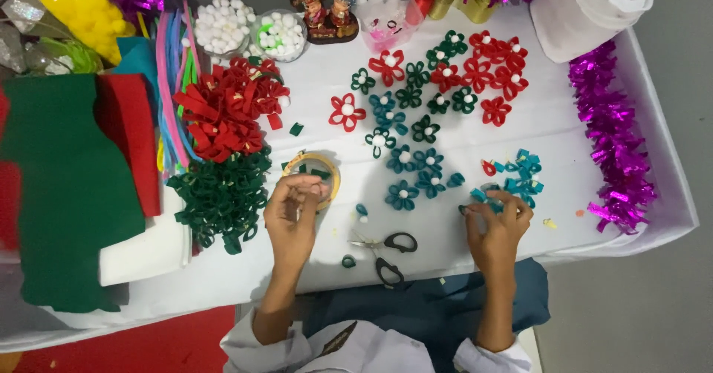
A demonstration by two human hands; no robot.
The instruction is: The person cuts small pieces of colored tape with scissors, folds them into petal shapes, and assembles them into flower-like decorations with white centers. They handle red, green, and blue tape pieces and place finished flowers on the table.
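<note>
A person sat at a white surface (445, 239) covered with craft supplies, seen from above. The left hand (293, 210) rested over the near edge of a roll of clear tape (316, 176), its fingers curled and pinching at the roll's rim. The right hand (497, 228) reached well to the other side, fingertips closed on a small teal ribbon loop (490, 198) at the near edge of a loose pile of teal loops (520, 176). A single red loop (488, 168) lay at that pile's left edge.

Between the two hands, a little nearer the person, lay black-handled scissors (386, 250), touched by neither hand. A tiny teal loop (362, 210) and a dark green loop (348, 262) sat near the scissors.

Beyond the hands, finished ribbon flowers with white pompom centres were spread out: teal flowers (408, 169) closest, dark green flowers (420, 98) in the middle, red flowers (486, 72) farthest. To the left of the tape were a heap of red loops (223, 113) and a heap of green loops (223, 195), then sheets of green and red felt (67, 187). Purple tinsel (613, 143) ran along the right edge. Two containers of white pompoms (223, 25) stood at the far side.
</note>
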